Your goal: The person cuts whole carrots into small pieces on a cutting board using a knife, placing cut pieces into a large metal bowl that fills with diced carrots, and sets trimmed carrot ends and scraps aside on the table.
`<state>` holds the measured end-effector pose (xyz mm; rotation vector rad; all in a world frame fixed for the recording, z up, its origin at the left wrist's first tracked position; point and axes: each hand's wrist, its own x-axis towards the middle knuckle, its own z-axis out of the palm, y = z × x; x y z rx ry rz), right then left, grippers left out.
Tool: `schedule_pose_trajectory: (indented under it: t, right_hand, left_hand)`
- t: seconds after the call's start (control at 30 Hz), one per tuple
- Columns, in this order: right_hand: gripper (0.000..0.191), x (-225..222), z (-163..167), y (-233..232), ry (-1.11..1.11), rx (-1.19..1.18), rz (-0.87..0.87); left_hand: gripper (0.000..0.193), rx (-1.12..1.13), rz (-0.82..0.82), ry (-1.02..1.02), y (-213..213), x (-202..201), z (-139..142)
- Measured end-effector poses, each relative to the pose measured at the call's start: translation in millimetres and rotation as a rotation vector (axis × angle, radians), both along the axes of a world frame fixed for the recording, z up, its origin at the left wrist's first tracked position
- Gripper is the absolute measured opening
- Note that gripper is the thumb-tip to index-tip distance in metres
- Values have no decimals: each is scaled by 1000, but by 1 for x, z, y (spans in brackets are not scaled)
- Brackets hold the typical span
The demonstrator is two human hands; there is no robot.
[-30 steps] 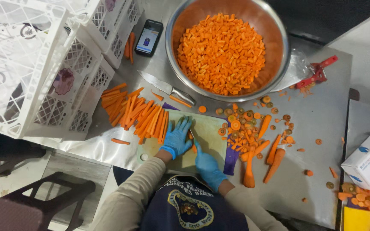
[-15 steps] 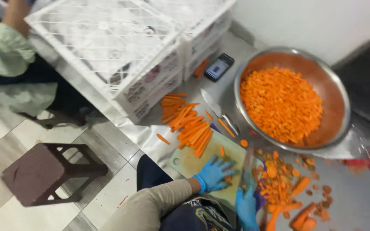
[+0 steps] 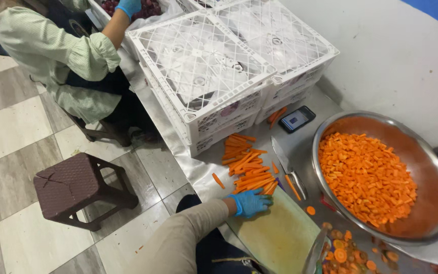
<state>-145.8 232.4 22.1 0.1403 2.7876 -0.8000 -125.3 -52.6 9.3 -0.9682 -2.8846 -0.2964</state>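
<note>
Seen from above, looking down and to the left at a steel worktop. Compared with a moment earlier, swung well leftward: now takes in floor tiles, a brown stool (image 3: 77, 185) and a co-worker in a green shirt (image 3: 51, 50) bent over white crates (image 3: 219, 66).

Left hand (image 3: 252, 203), in a blue glove, no longer at the middle of the pale green cutting board (image 3: 280, 236); moved out to the board's far left corner, onto the near end of the carrot sticks (image 3: 247, 170). Fingers (image 3: 264, 198) stretched out and loosely spread, lying on the sticks rather than clenched round them. Right hand gone from view; only a blade tip (image 3: 314, 256) at the bottom edge, by the board's right side. Board now bare, with no carrot on it.

Carrot sticks: bright orange, long and thin, heaped roughly parallel on the worktop between the crates and the board, a few strays beside the heap. A second knife (image 3: 287, 165) lying just right of the heap. Farther right, a large steel bowl (image 3: 330, 122) heaped with diced carrot (image 3: 366, 177); carrot rounds (image 3: 345, 253) scattered below it. A phone (image 3: 296, 119) flat near the crates.
</note>
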Motion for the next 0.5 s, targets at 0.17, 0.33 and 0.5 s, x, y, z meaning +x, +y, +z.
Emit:
schedule_pose_trajectory:
  t: [0.17, 0.33, 0.5]
  right_hand:
    - [53, 23, -22, 59, 24, -20, -66]
    - [51, 90, -37, 140, 111, -31, -242]
    - [42, 114, -27, 199, 256, -137, -468]
  left_hand:
    - [63, -29, 54, -46, 46, -1, 2]
    - [63, 181, -21, -59, 126, 3, -18]
    - [53, 139, -103, -287, 203, 1, -33]
